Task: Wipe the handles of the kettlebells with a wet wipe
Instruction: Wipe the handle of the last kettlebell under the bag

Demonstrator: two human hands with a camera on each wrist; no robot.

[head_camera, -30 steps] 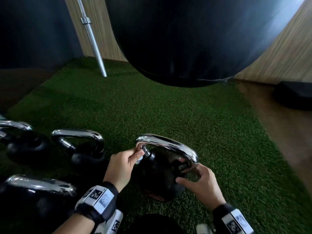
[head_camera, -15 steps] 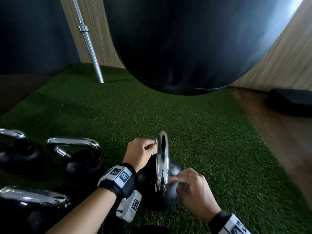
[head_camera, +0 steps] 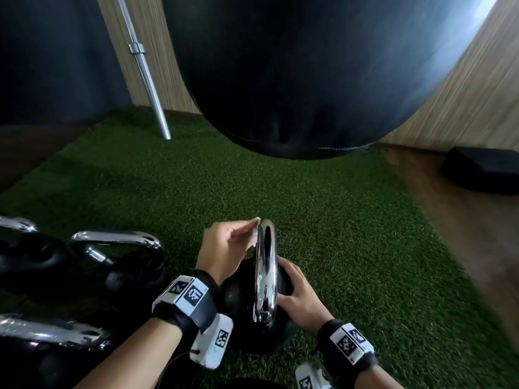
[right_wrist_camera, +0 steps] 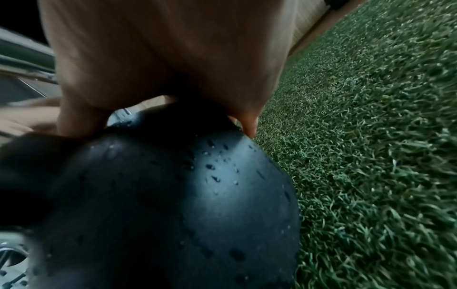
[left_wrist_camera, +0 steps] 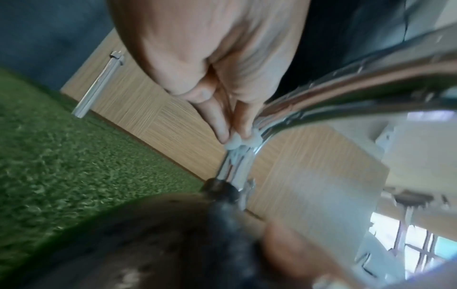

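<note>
A black kettlebell (head_camera: 241, 301) stands on the green turf, its chrome handle (head_camera: 265, 270) edge-on to me. My left hand (head_camera: 224, 248) pinches a small white wet wipe (head_camera: 254, 230) against the far top of the handle. In the left wrist view the fingertips (left_wrist_camera: 222, 133) press the wipe (left_wrist_camera: 241, 143) onto the chrome bar (left_wrist_camera: 235, 168). My right hand (head_camera: 295, 293) cups the kettlebell's black ball (right_wrist_camera: 173, 195) from the right, fingers curled round it; drops of water sit on the ball.
Three more chrome-handled kettlebells stand at left: one (head_camera: 123, 259) close by, one (head_camera: 19, 248) at the edge, one (head_camera: 50, 341) nearest me. A large black punching bag (head_camera: 280, 80) hangs ahead. A steel barbell (head_camera: 146, 68) leans on the wooden wall. Wood floor and a black pad (head_camera: 483, 169) lie right.
The kettlebell has turned, so its handle went from broadside to edge-on. My left hand slid the wipe up to the handle's far top. My right hand moved from the handle's base onto the ball.
</note>
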